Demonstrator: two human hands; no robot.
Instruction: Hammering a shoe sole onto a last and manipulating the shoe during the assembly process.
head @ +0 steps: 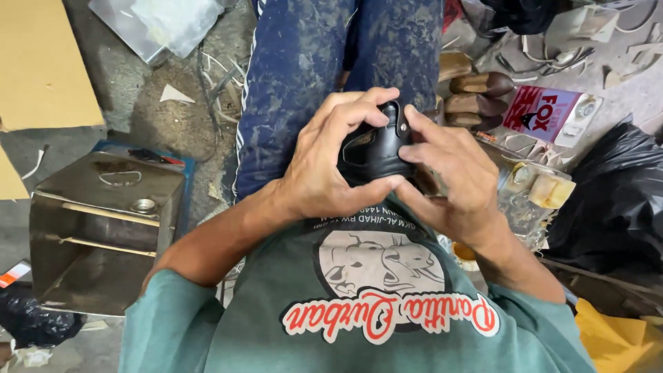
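I hold a small black leather shoe (376,148) over my lap, just above my dusty blue trousers (304,62). My left hand (324,162) wraps the shoe's left side, its fingers curled over the top edge. My right hand (452,173) grips the right side, with the fingertips pressing a black strap with a small stud at the top. Most of the shoe is hidden by my fingers. My teal printed shirt (366,311) fills the lower frame.
A dented metal tin (103,228) stands on the floor at the left, cardboard (41,62) beyond it. Several wooden shoe lasts (480,97), a red and white glue can (549,114), a black plastic bag (615,200) and leather scraps crowd the right.
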